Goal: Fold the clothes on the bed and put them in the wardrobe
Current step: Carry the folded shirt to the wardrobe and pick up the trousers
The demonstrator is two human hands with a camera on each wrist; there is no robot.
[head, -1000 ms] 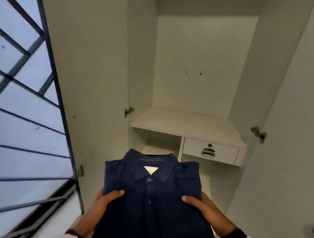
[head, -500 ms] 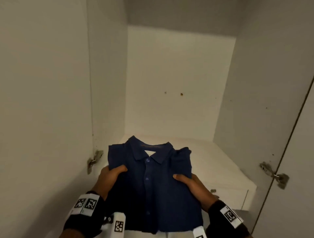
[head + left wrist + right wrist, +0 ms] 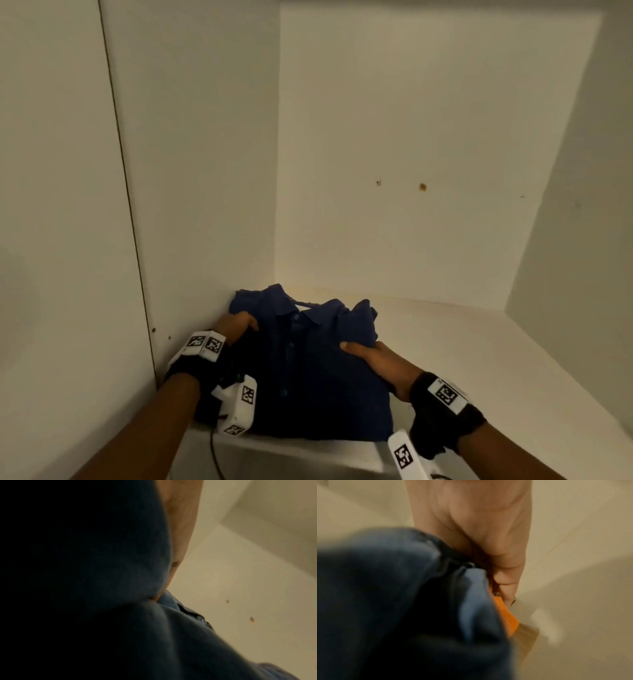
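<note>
A folded navy polo shirt (image 3: 308,370) lies on the white wardrobe shelf (image 3: 479,349), pushed toward the back left corner, collar facing the back wall. My left hand (image 3: 236,323) grips its left edge with the thumb on top, close to the wardrobe's side wall. My right hand (image 3: 373,359) holds the right edge the same way, thumb over the cloth and fingers hidden under it. In the left wrist view the dark shirt (image 3: 120,615) fills most of the picture. The right wrist view shows my right hand (image 3: 488,554) against the blue fabric (image 3: 402,601), with a bit of orange beneath.
The wardrobe's left side wall (image 3: 205,171) stands right beside the shirt, and the back wall (image 3: 428,154) has two small marks. Bare shelf stretches to the right of the shirt up to the right side wall (image 3: 582,205). The open left door (image 3: 51,205) flanks my left arm.
I have come closer and carried the shirt forward into the wardrobe; it went from held in the air before the shelf to resting on it in the back left corner.
</note>
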